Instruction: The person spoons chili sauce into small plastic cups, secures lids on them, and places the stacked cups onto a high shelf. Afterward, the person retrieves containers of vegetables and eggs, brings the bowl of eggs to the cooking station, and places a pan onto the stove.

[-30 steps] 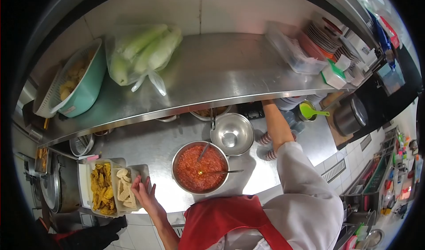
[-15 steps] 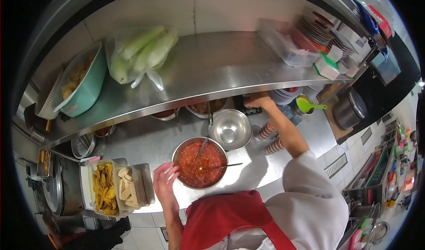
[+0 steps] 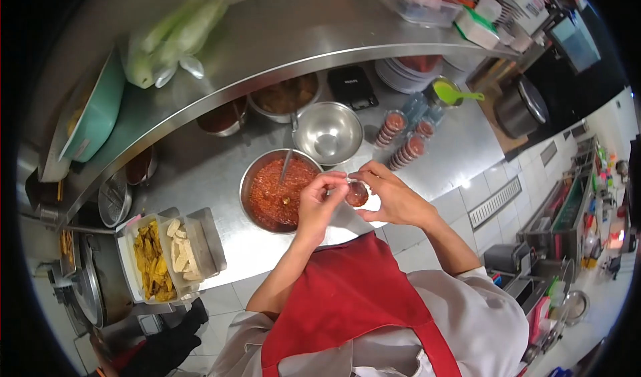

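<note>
A small clear cup of red sauce [image 3: 357, 194] is between my two hands in front of the counter. My right hand [image 3: 395, 197] curls its thumb and fingers around the cup's far and right sides. With thumb and fingertips pinched together, my left hand [image 3: 323, 200] holds the cup's left rim; whether a lid is there I cannot tell. Just left of it stands a steel bowl of chunky red sauce [image 3: 277, 193] with a metal spoon handle [image 3: 287, 165] sticking out. An empty steel bowl [image 3: 328, 135] sits behind. Stacked sauce cups [image 3: 408, 151] stand to the right.
A black kitchen scale [image 3: 352, 86] and plates [image 3: 407, 76] are under the steel shelf [image 3: 280, 36]. A green ladle [image 3: 461, 95] rests in a pot. Tubs of yellow pieces [image 3: 153, 260] and pale pieces [image 3: 183, 250] stand left. Another person's dark sleeve [image 3: 167, 340] shows lower left.
My right hand has come back from beside the scale to the front. My left hand has closed and moved right to the small sauce cup. The view has shifted.
</note>
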{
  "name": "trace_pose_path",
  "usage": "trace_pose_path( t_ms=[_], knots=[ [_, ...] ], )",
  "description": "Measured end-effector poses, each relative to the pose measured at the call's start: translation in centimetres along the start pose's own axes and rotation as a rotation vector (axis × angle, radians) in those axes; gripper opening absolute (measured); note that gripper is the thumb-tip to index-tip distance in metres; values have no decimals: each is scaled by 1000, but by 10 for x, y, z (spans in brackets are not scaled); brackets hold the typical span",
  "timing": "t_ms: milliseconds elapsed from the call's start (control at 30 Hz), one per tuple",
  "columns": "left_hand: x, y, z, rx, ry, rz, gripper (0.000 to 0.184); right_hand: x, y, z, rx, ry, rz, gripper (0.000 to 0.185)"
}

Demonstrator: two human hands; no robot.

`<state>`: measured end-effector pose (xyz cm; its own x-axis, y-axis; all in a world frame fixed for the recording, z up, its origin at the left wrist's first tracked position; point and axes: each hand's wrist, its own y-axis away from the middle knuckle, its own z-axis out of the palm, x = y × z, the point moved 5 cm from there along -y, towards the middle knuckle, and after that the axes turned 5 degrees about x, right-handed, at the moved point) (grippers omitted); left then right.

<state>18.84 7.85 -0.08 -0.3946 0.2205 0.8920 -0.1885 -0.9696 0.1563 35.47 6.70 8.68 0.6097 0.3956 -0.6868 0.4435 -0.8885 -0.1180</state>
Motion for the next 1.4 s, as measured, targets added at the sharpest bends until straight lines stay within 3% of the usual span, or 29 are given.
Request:
trace_pose_path(
  t_ms=[67,100,200,333,433,533,633,733,867,900,1000,1033,1067,1133,1200,1400],
  knots=[
    [-22,5,13,-13,-239,88,13,18,25,5,15,-53,67,74],
    [-41,4,19,-7,-246,33,26,28,36,8,30,-62,82,76],
    [-66,2,37,-12,-534,68,32,75,69,31,35,-115,140,87],
    [-141,-9,33,-65,-899,308,33,134,101,67,86,-184,165,99],
    [-186,-27,18,-57,-955,207,30,164,108,90,70,-251,256,108],
    [-196,-35,12,-12,-854,38,25,181,110,105,194,-239,193,92],
    [-204,-40,7,6,-790,-70,23,210,118,125,377,-525,436,50],
    [-214,-45,2,14,-738,-123,22,219,119,147,591,-368,621,24],
    [-227,-52,-4,-1,-623,-322,22,196,116,143,818,-325,700,19],
    [-221,-53,-3,-1,-586,-444,22,202,116,151,831,-522,790,18],
    [-220,-61,-8,-74,-548,-690,19,210,119,152,692,-960,1031,16],
    [-208,-57,-2,-101,-563,-700,14,208,117,151,696,-958,995,17],
    [-204,-57,1,-118,-561,-742,21,209,119,150,649,-955,1003,15],
    [-207,-56,2,-134,-540,-722,20,208,121,153,910,-185,525,17],
    [-199,-53,6,-159,-536,-670,20,177,123,154,902,-4,550,20],
    [-201,-55,3,-147,-523,-682,15,172,116,157,929,-76,613,17]
  ],
)
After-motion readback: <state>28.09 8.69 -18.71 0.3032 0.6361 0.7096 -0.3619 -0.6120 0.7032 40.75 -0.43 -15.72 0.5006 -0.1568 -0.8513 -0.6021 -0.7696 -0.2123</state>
